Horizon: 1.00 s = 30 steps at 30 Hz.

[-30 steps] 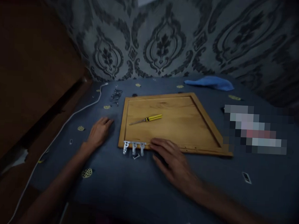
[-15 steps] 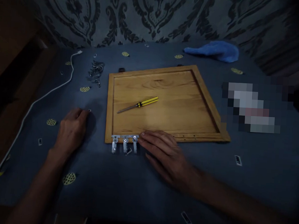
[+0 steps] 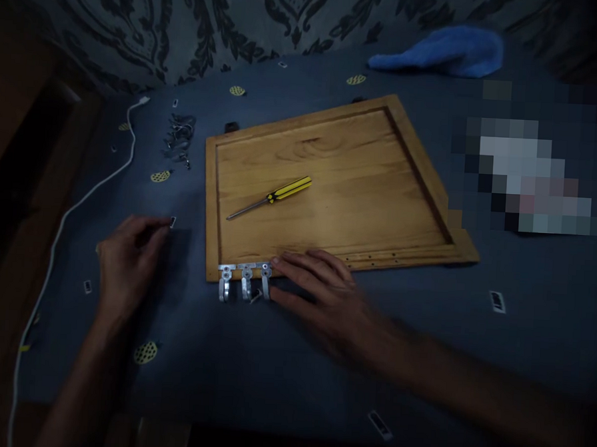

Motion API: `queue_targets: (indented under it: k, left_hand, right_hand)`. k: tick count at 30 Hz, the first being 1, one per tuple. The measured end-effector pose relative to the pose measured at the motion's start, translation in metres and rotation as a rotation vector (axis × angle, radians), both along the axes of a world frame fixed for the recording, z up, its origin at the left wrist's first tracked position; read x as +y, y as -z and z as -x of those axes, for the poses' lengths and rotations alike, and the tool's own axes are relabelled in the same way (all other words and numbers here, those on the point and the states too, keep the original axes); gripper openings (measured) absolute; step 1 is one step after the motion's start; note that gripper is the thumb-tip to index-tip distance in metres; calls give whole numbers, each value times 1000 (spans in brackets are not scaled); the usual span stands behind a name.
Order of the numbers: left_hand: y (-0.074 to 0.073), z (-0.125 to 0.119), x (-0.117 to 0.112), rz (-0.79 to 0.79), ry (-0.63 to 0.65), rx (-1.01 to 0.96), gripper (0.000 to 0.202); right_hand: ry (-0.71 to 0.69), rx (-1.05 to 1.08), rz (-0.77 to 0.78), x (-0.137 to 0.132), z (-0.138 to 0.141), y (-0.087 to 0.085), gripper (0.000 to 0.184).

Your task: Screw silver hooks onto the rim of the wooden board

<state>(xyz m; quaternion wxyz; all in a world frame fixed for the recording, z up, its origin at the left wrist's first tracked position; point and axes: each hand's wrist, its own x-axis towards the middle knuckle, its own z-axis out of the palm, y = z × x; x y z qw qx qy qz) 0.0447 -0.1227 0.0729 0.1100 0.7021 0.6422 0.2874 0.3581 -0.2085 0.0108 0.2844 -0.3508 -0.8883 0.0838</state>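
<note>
A framed wooden panel (image 3: 278, 236) lies on the patterned cloth before me. Three metal hooks (image 3: 247, 274) sit in a row along its near edge at the left, their curved ends jutting past the frame. My right hand (image 3: 329, 295) rests on that edge, fingers stretched flat, its fingertips against the rightmost hook. Left of the panel, my left hand (image 3: 129, 261) is low over the cloth with thumb and forefinger brought together; anything between them is too small to make out. A yellow and black screwdriver (image 3: 289, 188) lies on the panel, its tip pointing left.
Behind my left hand is a small pile of metal hooks (image 3: 180, 137). A white cable (image 3: 93, 189) runs down the left side. At the back right lies a blue cloth (image 3: 445, 51). Something blurred out (image 3: 536, 176) is right of the panel. A patterned wall covering (image 3: 198, 31) rises behind.
My view has shifted and tilted slightly. My left hand has turned, and its thumb and forefinger now stretch out in a pinch. My right hand stays at the hooks, fingers a little more spread.
</note>
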Motion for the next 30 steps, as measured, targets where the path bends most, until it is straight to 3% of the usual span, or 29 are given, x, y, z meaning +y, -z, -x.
queue_targets:
  k: [3,6,10,15,23,30]
  left_hand:
    - [-11,-19,-9,109,-10,-315,13]
    - [-21,-41,-19,199,62,-482,11]
    - [-25,-66,-31,339,233,-502,8]
    - [-14,-81,-35,367,427,-502,7]
    - [-5,-84,-26,445,487,-461,9]
    - [-2,-87,-24,503,458,-490,9]
  right_hand:
    - [1,6,3,0,1,5,50]
    - [2,12,8,0,3,8,52]
    - [12,11,23,0,4,5,49]
    - [7,-18,11,0,3,2,48]
    - [-5,16,12,0,3,2,47]
    - [-6,1,18,0,3,1,49]
